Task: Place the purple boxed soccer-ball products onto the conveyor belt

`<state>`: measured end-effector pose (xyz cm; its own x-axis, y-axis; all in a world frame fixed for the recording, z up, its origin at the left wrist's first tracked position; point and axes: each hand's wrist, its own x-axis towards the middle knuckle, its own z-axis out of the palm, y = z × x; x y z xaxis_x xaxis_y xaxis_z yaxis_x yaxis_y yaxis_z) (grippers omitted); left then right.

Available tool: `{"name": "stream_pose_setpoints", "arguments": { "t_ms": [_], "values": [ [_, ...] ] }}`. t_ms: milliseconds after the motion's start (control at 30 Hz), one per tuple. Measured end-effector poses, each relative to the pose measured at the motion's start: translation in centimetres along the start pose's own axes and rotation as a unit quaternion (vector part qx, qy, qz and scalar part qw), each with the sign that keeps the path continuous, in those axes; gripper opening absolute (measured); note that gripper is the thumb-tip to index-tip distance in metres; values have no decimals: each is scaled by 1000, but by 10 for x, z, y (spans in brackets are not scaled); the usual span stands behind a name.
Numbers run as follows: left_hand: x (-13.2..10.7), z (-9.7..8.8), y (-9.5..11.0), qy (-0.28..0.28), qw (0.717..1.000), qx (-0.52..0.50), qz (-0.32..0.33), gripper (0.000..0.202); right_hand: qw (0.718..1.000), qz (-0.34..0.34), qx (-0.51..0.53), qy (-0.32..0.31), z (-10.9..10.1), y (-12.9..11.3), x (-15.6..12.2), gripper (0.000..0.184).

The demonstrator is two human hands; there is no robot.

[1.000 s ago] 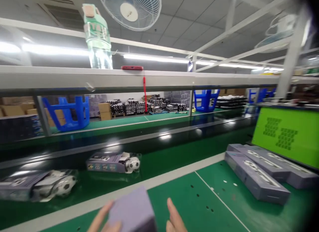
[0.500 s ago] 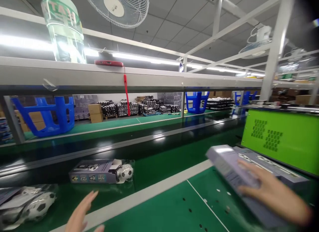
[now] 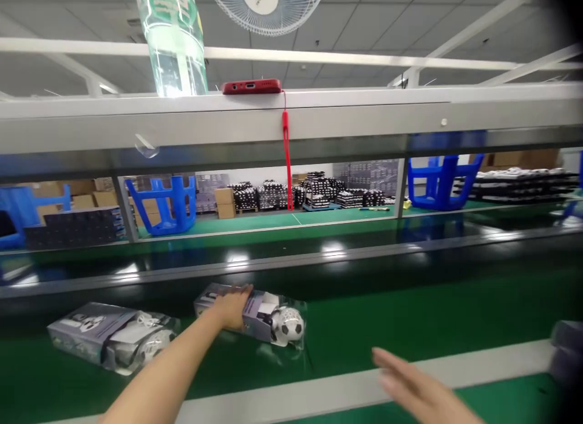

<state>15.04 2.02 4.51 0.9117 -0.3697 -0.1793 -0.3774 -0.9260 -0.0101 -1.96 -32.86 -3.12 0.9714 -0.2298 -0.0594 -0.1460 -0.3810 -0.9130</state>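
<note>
My left hand (image 3: 231,307) reaches across the belt, its fingers wrapped over the top of a purple-grey toy box (image 3: 259,318). Out of that box's open end sticks a white-and-black football-patterned ball (image 3: 288,325) in clear plastic. Another opened box (image 3: 91,330) of the same kind lies to the left, partly behind my forearm, with its contents in clear wrap. My right hand (image 3: 416,384) hangs over the pale rail at the lower right, slightly blurred, fingers stretched out and holding nothing.
A pale rail (image 3: 337,389) runs along the belt's near side. A grey-purple box (image 3: 567,354) shows at the right edge. Above the belt, a shelf (image 3: 355,117) carries a red phone (image 3: 252,86) with a hanging strap (image 3: 286,150) and a large bottle (image 3: 175,47). Blue stools (image 3: 168,208) stand beyond.
The view has turned left. My left hand has moved forward onto the toy box on the belt. My right hand has let go of the box at the right and come away from it.
</note>
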Motion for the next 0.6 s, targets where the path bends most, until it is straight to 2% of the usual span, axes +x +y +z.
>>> {"name": "stream_pose_setpoints", "arguments": {
  "t_ms": [67,100,133,200,300,433,467,500,533,600],
  "values": [
    [-1,1,4,29,999,10,27,76,997,-9,67,-47,60,-9,16,84],
    [-5,2,8,49,998,13,39,76,994,-15,91,-59,82,-15,24,86],
    [-12,2,13,69,996,11,49,77,991,-21,111,-66,100,-22,31,87],
    [-33,4,25,107,993,-6,55,78,989,-36,124,-72,118,-37,38,89],
    [-70,9,47,152,985,-62,49,75,987,-86,99,-92,122,-64,24,84],
    [-114,11,72,175,971,-158,43,67,964,-215,28,-157,107,-99,-24,50],
    [-124,9,77,180,967,-178,32,66,958,-240,5,-154,101,-105,-36,45],
    [-134,7,82,192,961,-200,10,66,955,-268,-20,-125,95,-110,-46,43],
    [-143,6,88,212,949,-231,-21,68,953,-291,-42,-68,90,-113,-55,42],
    [-161,5,100,265,904,-320,-101,75,952,-290,-60,82,83,-117,-71,45]
  ]
}}
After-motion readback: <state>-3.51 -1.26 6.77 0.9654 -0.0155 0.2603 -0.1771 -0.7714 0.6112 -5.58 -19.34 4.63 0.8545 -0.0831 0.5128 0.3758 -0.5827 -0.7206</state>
